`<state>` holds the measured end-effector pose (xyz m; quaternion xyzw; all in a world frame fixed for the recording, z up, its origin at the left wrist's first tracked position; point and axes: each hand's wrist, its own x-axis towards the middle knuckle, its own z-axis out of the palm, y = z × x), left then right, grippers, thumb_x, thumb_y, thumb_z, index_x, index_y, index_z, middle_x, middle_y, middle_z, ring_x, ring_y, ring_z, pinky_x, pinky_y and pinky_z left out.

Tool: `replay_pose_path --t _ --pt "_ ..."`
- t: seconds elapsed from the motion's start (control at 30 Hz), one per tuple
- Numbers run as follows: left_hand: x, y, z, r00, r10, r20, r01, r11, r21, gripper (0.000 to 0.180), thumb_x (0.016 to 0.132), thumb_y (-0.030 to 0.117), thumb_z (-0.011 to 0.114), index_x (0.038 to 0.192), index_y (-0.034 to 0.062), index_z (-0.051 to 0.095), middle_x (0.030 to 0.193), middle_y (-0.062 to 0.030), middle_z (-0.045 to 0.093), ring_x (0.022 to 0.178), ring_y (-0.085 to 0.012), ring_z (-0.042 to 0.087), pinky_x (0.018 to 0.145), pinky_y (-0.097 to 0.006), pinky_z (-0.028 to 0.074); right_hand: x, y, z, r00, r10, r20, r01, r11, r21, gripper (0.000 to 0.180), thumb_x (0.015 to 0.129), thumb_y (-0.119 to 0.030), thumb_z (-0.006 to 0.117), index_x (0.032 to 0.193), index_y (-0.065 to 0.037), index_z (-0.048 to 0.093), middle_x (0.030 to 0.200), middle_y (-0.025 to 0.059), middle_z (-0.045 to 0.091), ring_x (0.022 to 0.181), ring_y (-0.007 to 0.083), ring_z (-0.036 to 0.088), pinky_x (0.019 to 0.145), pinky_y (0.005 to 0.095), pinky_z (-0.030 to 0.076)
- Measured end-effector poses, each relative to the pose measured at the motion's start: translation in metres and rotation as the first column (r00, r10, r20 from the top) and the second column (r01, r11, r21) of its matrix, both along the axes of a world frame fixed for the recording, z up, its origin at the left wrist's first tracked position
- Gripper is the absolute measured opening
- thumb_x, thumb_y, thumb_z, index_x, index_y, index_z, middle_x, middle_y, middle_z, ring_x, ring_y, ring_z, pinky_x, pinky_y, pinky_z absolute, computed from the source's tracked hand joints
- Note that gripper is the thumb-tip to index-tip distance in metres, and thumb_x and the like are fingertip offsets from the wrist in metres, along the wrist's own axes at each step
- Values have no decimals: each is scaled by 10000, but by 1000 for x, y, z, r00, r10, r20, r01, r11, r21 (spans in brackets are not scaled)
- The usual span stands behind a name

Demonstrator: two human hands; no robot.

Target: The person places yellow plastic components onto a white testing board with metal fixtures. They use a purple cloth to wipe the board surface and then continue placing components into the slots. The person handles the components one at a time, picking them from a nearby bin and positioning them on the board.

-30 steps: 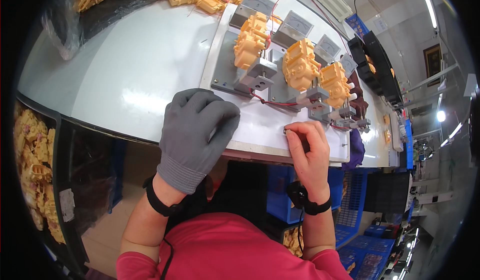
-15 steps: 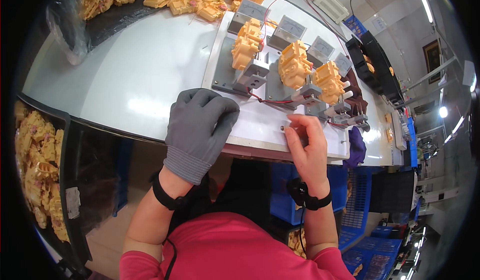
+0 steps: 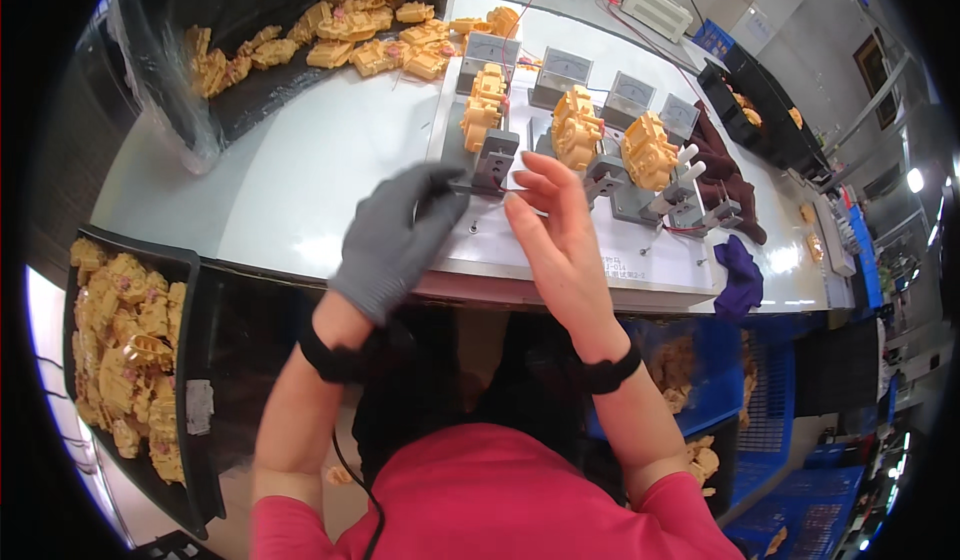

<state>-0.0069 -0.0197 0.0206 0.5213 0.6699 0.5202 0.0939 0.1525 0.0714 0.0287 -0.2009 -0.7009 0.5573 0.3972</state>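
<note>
our gloved left hand [image 3: 392, 242] curls, contents hidden; our right hand [image 3: 562, 245] gapes, apparently empty, beside the grey clamp [image 3: 495, 158]

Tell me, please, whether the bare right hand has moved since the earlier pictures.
Yes: the right hand has moved left and forward, closer to the leftmost grey metal block.

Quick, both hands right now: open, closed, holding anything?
Left hand: fingers curled, blurred; whether it holds anything can't be told.
Right hand: open, nothing visibly held.
</note>
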Motion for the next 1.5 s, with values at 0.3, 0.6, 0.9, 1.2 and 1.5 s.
replay_pose_path --t 0.3,0.6,0.9,1.2,1.5 --pt "-44 92 81 973 -156 171 214 888 -408 725 820 478 723 1323 -4 523 1102 -133 649 998 -211 627 790 -339 543 -22 5 -8 993 82 -86 -74 993 96 343 932 -144 679 1248 -65 572 1004 40 600 906 124 600 804 272 499" --pt "-42 148 49 926 -14 -378 -83 968 -238 363 672 254 717 914 -16 725 890 -234 711 874 -311 719 749 -388 576 -16 7 -21 993 100 -62 -94 990 104 306 979 -67 586 1279 -40 530 1025 5 576 913 76 527 830 212 419" --pt "-39 137 58 951 -20 -308 -69 959 -275 689 628 335 745 1228 14 636 1153 -253 665 1092 -359 657 937 -376 533 -16 -1 -11 997 43 -71 -33 990 134 302 977 -51 592 1272 -34 530 969 -17 512 845 55 463 764 192 390" --pt "-57 126 86 889 -308 -339 46 797 -602 784 751 550 693 1372 116 494 1237 -203 607 1083 -300 637 869 -435 538 -20 7 -16 995 72 -75 -60 988 145 336 911 -59 665 1234 -57 573 963 27 584 865 109 574 784 265 483" --pt "-57 102 118 990 -138 4 112 785 -609 914 847 735 546 1498 119 369 1400 -145 503 1103 -272 587 890 -386 524 -16 -1 -15 982 -109 -154 122 989 80 378 899 -84 678 1193 -36 446 932 68 564 833 161 581 760 309 486"
